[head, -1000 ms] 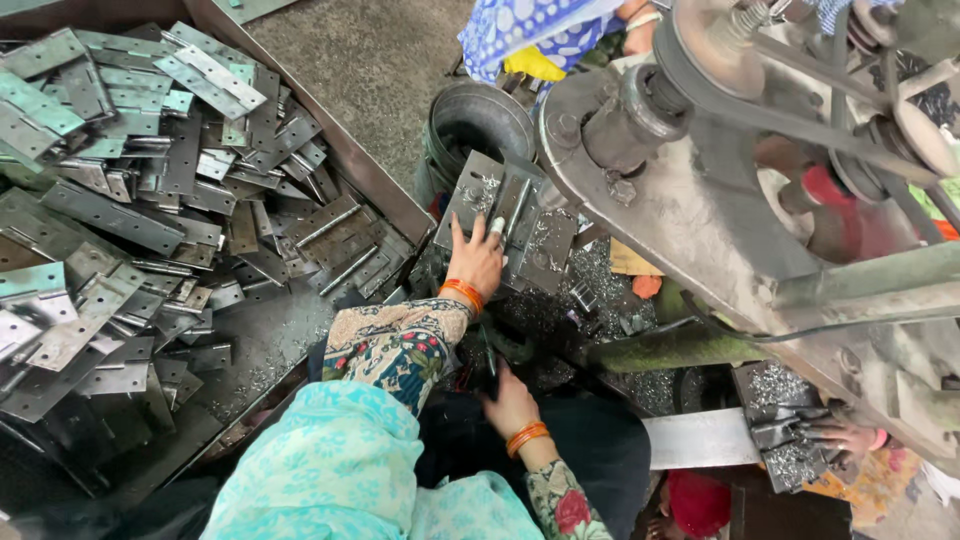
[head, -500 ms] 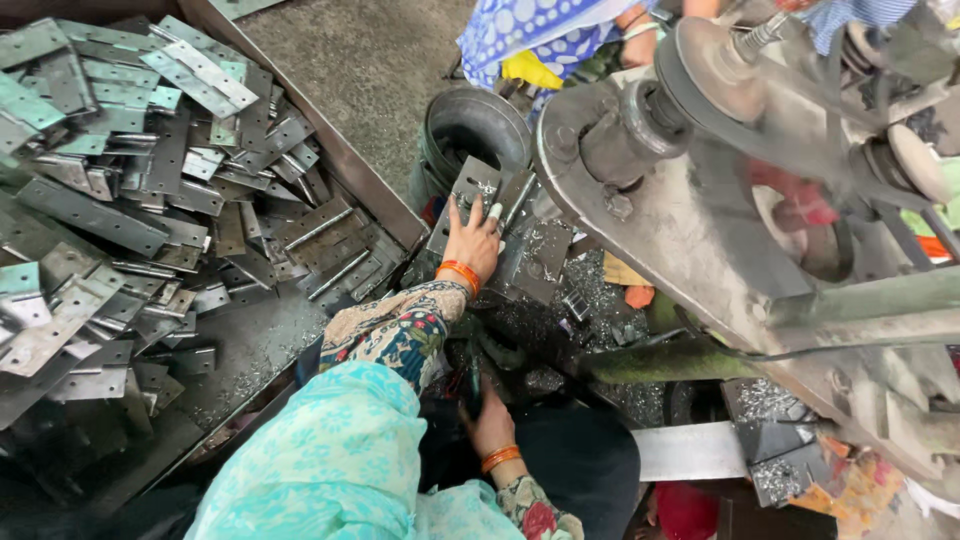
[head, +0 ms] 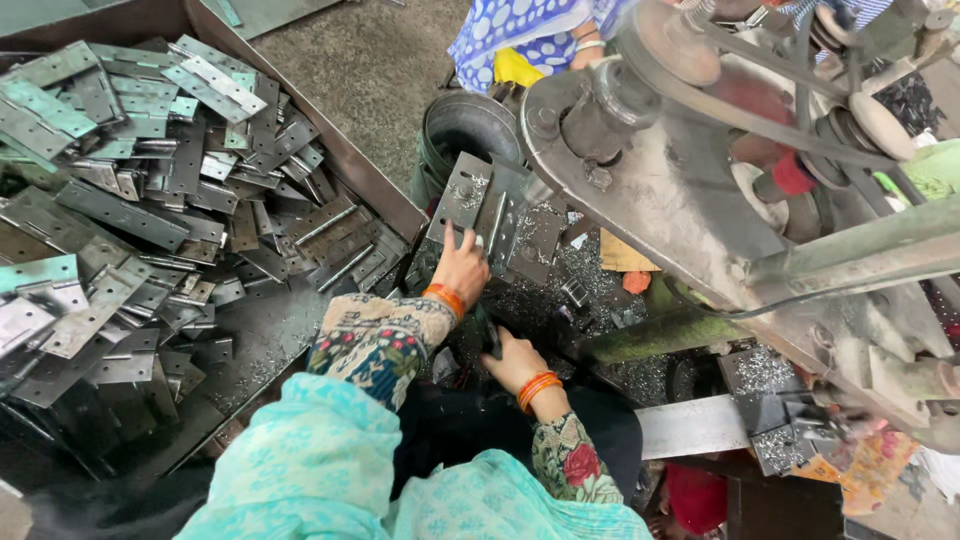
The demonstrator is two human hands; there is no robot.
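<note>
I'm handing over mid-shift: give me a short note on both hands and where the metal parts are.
Left hand: fingers rest on the hinge plates stacked beside the belt-driven machine.
Right hand: low by the machine's base, closed around a dark thing that cannot be made out.
Large pile of hinges lies in the tray on the left. Metal shavings cover the work area.
Finished and unfinished parts cannot be told apart.

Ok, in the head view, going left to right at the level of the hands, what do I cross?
Pile of metal hinges → left hand on a hinge plate → right hand, lower down → green machine bar → machine frame with its belt.
</note>
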